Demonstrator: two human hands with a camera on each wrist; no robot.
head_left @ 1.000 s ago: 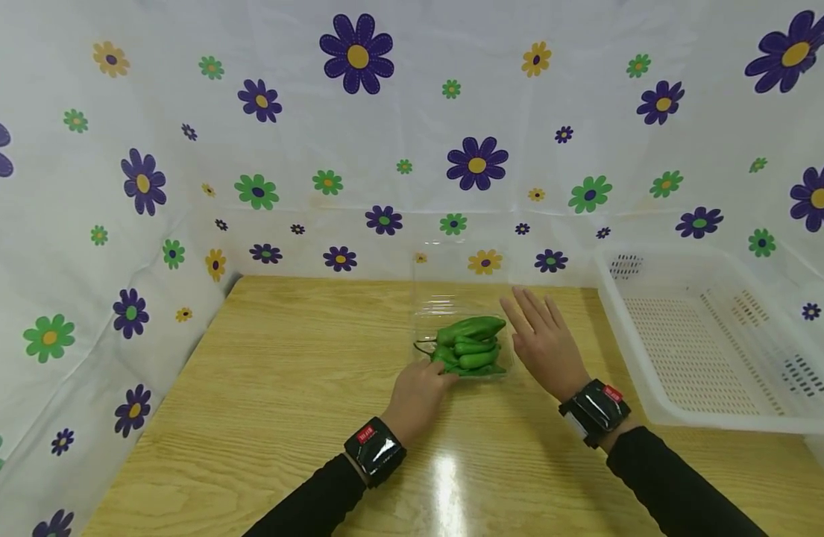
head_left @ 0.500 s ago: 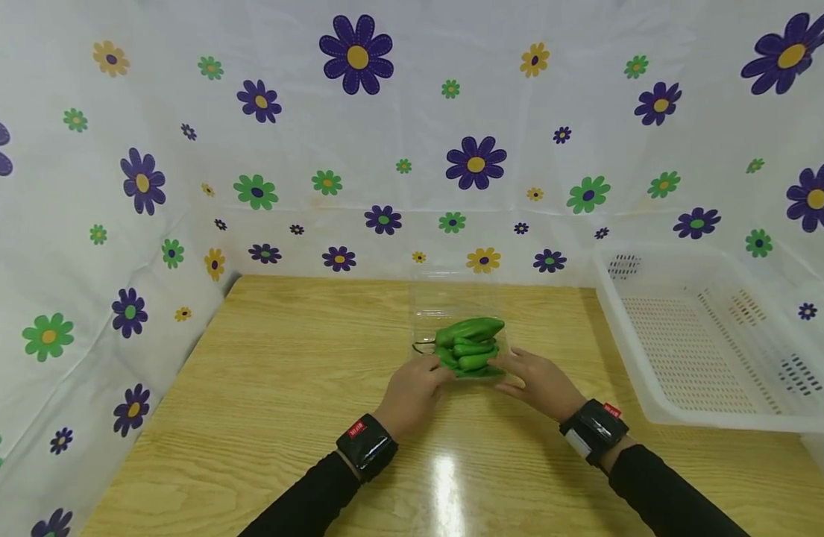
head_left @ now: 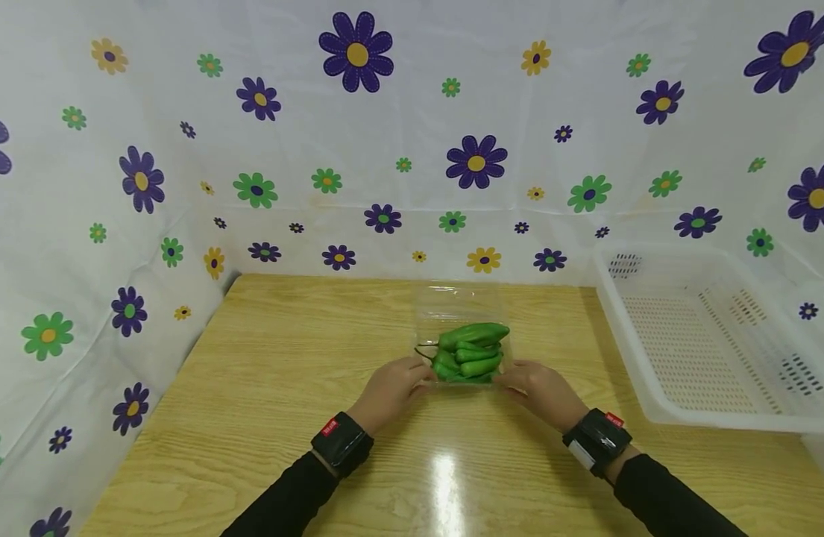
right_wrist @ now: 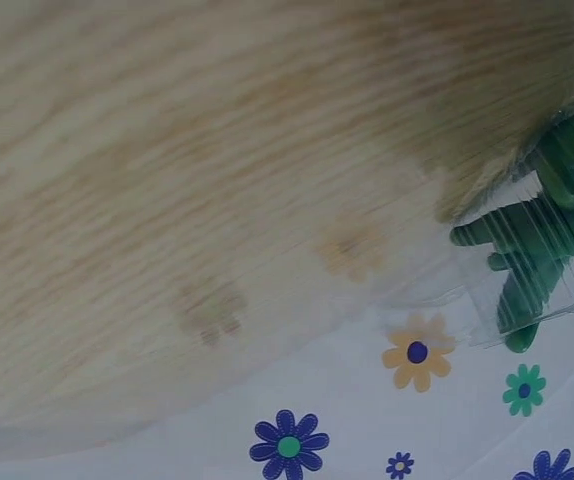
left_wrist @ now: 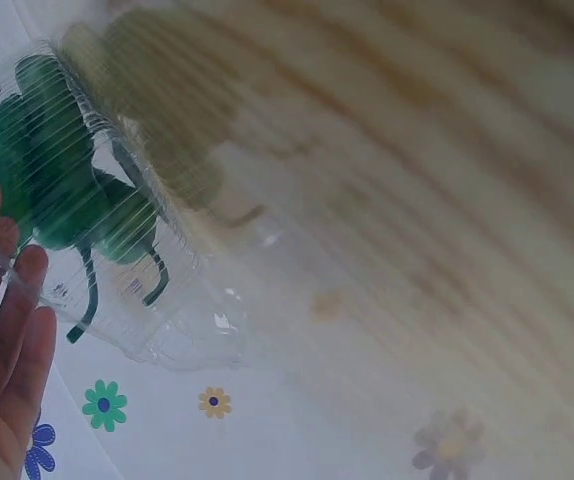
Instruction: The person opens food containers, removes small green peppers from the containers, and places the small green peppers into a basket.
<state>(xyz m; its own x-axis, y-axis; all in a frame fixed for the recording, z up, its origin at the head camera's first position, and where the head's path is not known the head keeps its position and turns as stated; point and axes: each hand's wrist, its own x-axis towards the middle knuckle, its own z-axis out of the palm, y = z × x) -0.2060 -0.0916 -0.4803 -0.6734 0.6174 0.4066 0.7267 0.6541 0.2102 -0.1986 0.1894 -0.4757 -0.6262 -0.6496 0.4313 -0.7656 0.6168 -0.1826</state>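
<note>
A clear plastic clamshell box (head_left: 423, 333) stands on the wooden table, its hinged lid (head_left: 460, 300) folded back and low behind it. Several green peppers (head_left: 477, 354) lie heaped inside, stems toward the left. My left hand (head_left: 393, 388) pinches the box's near left corner; in the left wrist view its fingers (left_wrist: 29, 270) curl at the ribbed wall. At the near right corner, my right hand (head_left: 542, 389) grips the edge with curled fingers. Only a sliver of that hand shows in the right wrist view, beside the peppers (right_wrist: 529, 240) seen through the plastic.
A large white perforated plastic basket (head_left: 660, 410) stands to the right on the wooden table (head_left: 271, 388). A white cloth (head_left: 398, 97) printed with flowers hangs behind the table and along its left side.
The right hand has come down from beside the box to its near right corner. The left hand has shifted left to the near left corner. The lid has dropped lower behind the box.
</note>
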